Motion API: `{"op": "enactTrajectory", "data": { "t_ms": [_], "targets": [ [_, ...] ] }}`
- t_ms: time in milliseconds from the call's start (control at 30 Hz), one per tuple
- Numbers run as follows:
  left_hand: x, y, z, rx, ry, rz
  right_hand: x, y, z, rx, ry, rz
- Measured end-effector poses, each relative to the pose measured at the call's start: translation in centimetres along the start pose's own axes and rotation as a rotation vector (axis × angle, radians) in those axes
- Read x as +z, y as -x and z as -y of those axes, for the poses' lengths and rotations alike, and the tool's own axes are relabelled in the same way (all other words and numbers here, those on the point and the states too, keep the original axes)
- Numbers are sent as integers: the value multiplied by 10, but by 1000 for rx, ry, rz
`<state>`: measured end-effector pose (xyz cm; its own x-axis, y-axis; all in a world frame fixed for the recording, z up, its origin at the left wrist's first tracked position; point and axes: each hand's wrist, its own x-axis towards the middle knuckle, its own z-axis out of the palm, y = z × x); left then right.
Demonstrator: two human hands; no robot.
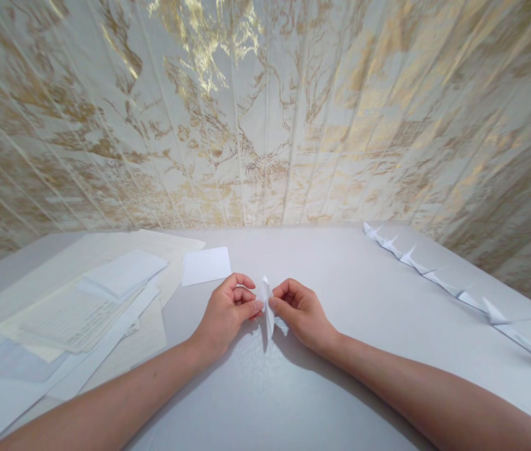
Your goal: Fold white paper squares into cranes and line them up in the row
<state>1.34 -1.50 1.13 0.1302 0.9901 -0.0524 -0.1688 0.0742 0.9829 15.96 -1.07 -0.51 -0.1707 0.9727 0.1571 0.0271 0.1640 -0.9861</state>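
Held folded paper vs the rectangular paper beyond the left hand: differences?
The folded paper is creased and pointed; the rectangular paper is flat. The folded paper is pinched by the left hand and right hand; the rectangular paper lies on the table, held by neither. Both are white.

Matt paper piece (270, 321), smooth glossy tabletop (265, 401)

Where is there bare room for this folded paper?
Between the right hand and the row of folded pieces; also beyond the folded paper, from the white card across to that row. Crowded: the left side, where loose papers overlap.
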Motion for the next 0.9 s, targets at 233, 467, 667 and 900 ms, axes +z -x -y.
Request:
{"op": "enactTrajectory", "data": {
  "t_ms": [233,467,667,900],
  "targets": [
    [-2,-3,3,-60,38,72,-2,-2,-1,3,-23,-25],
    [-5,-5,0,-160,34,71,-2,-2,1,12,-15,-45],
    [-5,-5,1,-143,-6,78,-2,-3,2,27,2,-42],
    [-6,0,0,158,-103,122,-3,-3,2,17,18,-75]
  ]
}}
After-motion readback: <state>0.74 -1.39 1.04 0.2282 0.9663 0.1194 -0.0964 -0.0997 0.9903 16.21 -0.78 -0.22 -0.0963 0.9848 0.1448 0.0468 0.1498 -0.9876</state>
